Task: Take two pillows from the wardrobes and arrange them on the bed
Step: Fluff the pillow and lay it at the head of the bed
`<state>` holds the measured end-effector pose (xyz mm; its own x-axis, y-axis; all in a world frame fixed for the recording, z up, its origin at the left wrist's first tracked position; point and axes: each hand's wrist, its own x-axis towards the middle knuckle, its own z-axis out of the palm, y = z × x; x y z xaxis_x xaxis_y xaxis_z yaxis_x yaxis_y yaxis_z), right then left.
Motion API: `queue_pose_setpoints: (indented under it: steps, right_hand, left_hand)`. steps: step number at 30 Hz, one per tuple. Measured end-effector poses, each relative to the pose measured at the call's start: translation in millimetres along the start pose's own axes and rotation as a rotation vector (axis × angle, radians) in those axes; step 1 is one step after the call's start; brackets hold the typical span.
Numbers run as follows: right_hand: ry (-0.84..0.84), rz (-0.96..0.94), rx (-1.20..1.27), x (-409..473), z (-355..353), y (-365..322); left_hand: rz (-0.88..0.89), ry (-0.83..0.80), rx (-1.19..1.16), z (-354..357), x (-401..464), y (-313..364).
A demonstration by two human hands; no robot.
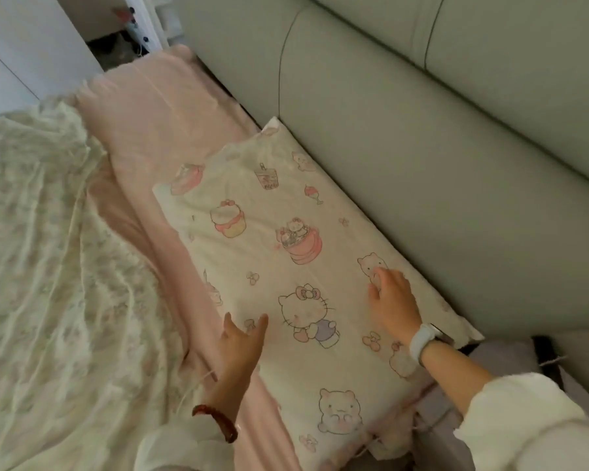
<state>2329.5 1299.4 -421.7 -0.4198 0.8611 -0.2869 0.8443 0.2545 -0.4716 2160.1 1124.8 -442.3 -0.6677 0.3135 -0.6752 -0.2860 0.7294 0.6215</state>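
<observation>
- One head view, looking steeply down from close above both hands: left hand (pixel 240 341), right hand (pixel 393 299).
- It faces the headboard (pixel 422 137), which runs just beyond the right hand.

The pillow (pixel 286 266) is showing a soft matt cotton-like cloth, cream with pastel cartoon prints and lightly creased, while the pink sheet (pixel 157 130) under it is looking like smooth matt fabric with long folds. The blanket (pixel 38 249) is lying as a thin, crinkled cloth with a faint floral print, and the headboard (pixel 422 147) is appearing as smooth padded upholstery, pale green with a slight leather-like sheen and stitched seams.
</observation>
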Motion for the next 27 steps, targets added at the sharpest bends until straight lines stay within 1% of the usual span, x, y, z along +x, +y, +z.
queue_pose_setpoints:
  steps: [3, 6, 8, 10, 11, 13, 14, 15, 18, 20, 22, 24, 26, 27]
  right_hand:
    - [0.023, 0.025, -0.053, 46.2, 2.9, 19.4]
    - [-0.015, 0.059, -0.006, 83.5, 7.6, 28.2]
    - [-0.111, 0.151, 0.019, 102.8, 10.2, 29.6]
    - [-0.152, 0.301, 0.078, 115.0, 14.5, 23.6]
    - [-0.128, 0.333, 0.121, 117.7, 18.9, 16.7]
    - [-0.039, 0.290, 0.203, 110.9, 29.8, -5.3]
    - [0.013, 0.256, 0.244, 103.4, 35.9, -17.6]
    - [0.072, 0.226, 0.280, 95.2, 41.3, -29.9]
    - [0.232, 0.149, 0.332, 80.0, 46.6, -65.1]
    - [0.288, 0.071, 0.367, 84.1, 42.8, -85.6]
    - [0.318, -0.018, 0.372, 94.0, 37.9, -103.8]
    - [0.345, -0.068, 0.340, 107.5, 35.3, -113.7]
    - [0.333, -0.060, 0.262, 120.7, 36.3, -110.5]
    - [0.289, -0.034, 0.215, 127.1, 38.9, -103.0]
  left_hand:
    - [-0.087, 0.044, -0.122, 21.7, 17.4, -10.3]
    - [-0.064, 0.094, -0.279, 27.6, 37.1, -14.6]
    - [-0.044, 0.099, -0.361, 28.1, 49.5, -15.2]
    - [-0.002, 0.162, -0.310, 25.8, 56.5, -9.5]
    - [0.041, 0.248, -0.244, 22.4, 58.7, -6.4]
    - [0.161, 0.434, -0.143, 8.7, 58.3, 1.1]
    - [0.205, 0.502, -0.138, -2.5, 55.5, 6.3]
    - [0.235, 0.541, -0.165, -14.9, 52.7, 12.9]
    - [0.282, 0.581, -0.238, -48.6, 47.4, 35.0]
    - [0.323, 0.625, -0.271, -64.5, 48.8, 43.8]
    - [0.320, 0.614, -0.308, -73.6, 56.7, 42.8]
    - [0.278, 0.551, -0.277, -74.5, 70.2, 36.5]
    - [0.207, 0.431, -0.249, -68.2, 88.6, 26.9]
    - [0.159, 0.356, -0.249, -63.7, 97.7, 21.6]
